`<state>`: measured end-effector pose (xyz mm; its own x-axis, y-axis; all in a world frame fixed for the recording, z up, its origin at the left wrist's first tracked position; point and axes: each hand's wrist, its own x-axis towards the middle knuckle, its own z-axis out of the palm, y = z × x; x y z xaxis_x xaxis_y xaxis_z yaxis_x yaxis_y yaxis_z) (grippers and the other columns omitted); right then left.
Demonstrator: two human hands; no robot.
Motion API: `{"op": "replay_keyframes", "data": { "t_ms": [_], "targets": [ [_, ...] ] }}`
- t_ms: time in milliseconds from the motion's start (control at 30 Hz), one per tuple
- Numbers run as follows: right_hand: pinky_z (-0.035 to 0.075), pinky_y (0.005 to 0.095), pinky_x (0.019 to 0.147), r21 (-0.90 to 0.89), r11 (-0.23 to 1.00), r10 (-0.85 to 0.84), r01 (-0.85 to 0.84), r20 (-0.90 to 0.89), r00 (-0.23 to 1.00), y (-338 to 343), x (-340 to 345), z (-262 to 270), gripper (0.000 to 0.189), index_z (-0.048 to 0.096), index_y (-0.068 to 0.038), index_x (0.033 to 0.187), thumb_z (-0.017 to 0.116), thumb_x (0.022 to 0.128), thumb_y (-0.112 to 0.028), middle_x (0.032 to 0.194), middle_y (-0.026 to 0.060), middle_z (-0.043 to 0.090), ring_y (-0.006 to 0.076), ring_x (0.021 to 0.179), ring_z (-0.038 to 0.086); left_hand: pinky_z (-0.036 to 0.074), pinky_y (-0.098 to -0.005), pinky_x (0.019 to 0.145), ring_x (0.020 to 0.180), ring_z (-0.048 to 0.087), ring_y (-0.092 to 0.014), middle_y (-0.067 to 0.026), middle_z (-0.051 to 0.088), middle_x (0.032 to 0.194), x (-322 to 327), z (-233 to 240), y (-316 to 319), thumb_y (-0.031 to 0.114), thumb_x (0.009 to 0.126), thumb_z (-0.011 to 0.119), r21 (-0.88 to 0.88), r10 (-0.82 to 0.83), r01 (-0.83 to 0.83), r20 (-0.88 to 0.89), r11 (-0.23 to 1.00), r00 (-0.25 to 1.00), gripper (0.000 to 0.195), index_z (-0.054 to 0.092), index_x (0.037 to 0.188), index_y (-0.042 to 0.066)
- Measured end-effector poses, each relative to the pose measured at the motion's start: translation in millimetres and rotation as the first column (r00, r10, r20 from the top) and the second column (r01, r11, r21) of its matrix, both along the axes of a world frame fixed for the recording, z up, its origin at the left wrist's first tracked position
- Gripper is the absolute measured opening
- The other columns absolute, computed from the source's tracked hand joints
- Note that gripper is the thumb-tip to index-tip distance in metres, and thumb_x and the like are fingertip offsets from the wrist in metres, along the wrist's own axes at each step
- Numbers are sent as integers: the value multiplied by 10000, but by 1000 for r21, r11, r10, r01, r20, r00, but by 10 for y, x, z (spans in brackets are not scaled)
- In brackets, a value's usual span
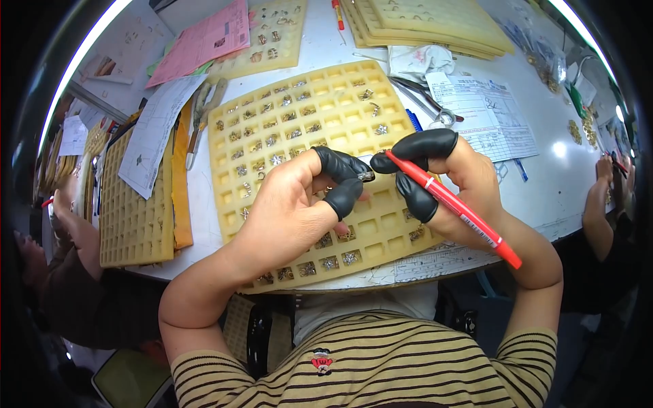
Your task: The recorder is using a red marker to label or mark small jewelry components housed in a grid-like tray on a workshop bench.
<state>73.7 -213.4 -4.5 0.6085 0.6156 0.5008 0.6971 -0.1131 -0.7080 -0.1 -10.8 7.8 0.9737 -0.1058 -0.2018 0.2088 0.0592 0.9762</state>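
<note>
My left hand point(296, 199), with black finger cots on thumb and fingers, pinches a small silver-coloured jewellery piece point(365, 176). Close to its right, my right hand point(449, 178), also in black finger cots, holds a red marker pen point(459, 210) slantwise, its tip end near the piece. Both hands are above a yellow compartment tray point(375, 206). Many of the tray's square pockets hold small metal jewellery pieces, some shaped like flowers or stars, such as a silver-coloured one point(380, 129) near the right side. My hands hide part of the tray's middle.
More yellow trays point(433, 25) are stacked at the back, beside a crumpled white cloth point(421, 61). Tweezers point(416, 97) and printed papers point(490, 115) lie at the right. Another pocketed tray point(135, 214) and pliers point(204, 109) lie left. Co-workers' arms point(597, 204) show at both sides.
</note>
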Motion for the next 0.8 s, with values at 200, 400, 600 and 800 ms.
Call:
{"op": "replay_keyframes", "data": {
  "t_ms": [200,400,600,800],
  "targets": [
    [480,294,525,26,999,25,-31,219,975,37,4,31,184,675,-52,844,762,682,-57,696,68,658,207,568,628,571,-281,661,921,639,-171,-135,634,1005,10,35,21,48,906,569,-26,-13,11,-87,1000,996,173,512,1041,-45],
    [462,305,504,48,998,30,-41,213,977,48,3,-3,159,677,-54,821,762,686,-61,682,70,653,217,553,614,554,-259,624,790,648,-159,-162,661,969,23,54,27,78,923,566,-24,-30,28,-86,999,996,164,529,1018,-51],
    [479,306,525,59,996,59,-72,201,978,61,3,4,158,680,-47,831,753,690,-45,725,76,670,221,589,630,567,-267,632,845,651,-173,-158,651,977,21,43,31,74,919,567,-33,-36,34,-75,999,997,168,532,1016,-58],
    [490,301,533,44,996,68,-78,196,978,61,10,-10,172,691,-47,854,758,697,-65,725,77,668,223,601,639,545,-249,612,732,651,-156,-149,664,956,15,15,27,83,922,568,-13,-30,29,-87,999,996,172,535,1025,-50]
  ]
}}
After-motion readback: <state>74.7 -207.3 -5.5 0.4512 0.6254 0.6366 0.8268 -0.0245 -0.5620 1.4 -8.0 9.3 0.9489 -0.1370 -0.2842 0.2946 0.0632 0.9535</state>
